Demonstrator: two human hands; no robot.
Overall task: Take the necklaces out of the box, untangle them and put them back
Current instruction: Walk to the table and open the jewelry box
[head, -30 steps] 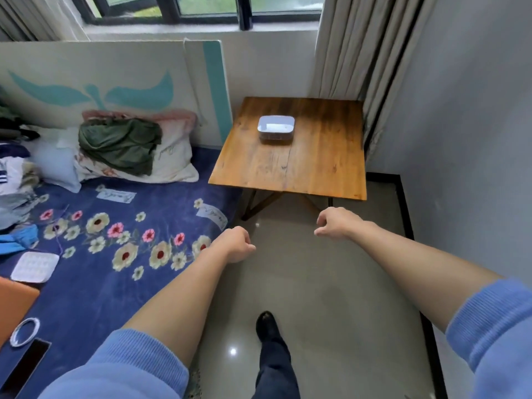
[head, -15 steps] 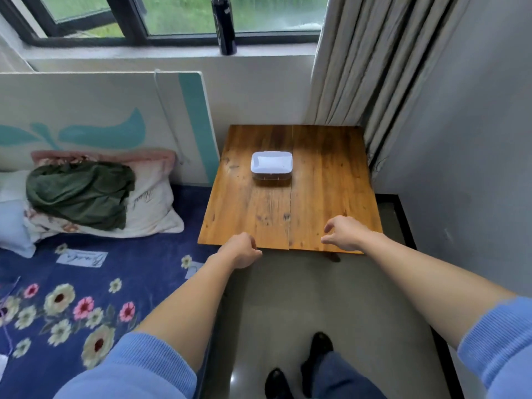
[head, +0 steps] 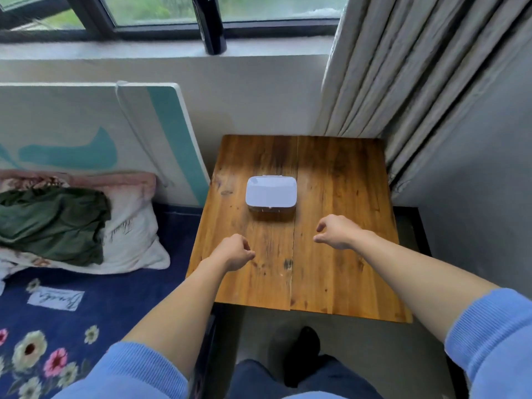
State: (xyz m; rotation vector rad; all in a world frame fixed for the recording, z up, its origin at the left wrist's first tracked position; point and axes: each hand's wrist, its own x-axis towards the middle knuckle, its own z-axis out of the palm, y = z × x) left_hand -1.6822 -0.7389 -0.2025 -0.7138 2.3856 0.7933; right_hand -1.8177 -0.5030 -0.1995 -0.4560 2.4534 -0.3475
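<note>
Head view: one white box [head: 271, 192], lid shut, near the middle of our wooden surface [head: 339, 254]; necklaces not visible, presumably inside. Our left hand [head: 234, 251] loosely curled, holding nothing; our right hand [head: 334, 231] half open, thumb and fingers apart, empty, short of the box. We judge the task unstarted: opening, untangling and returning all remain.
</note>
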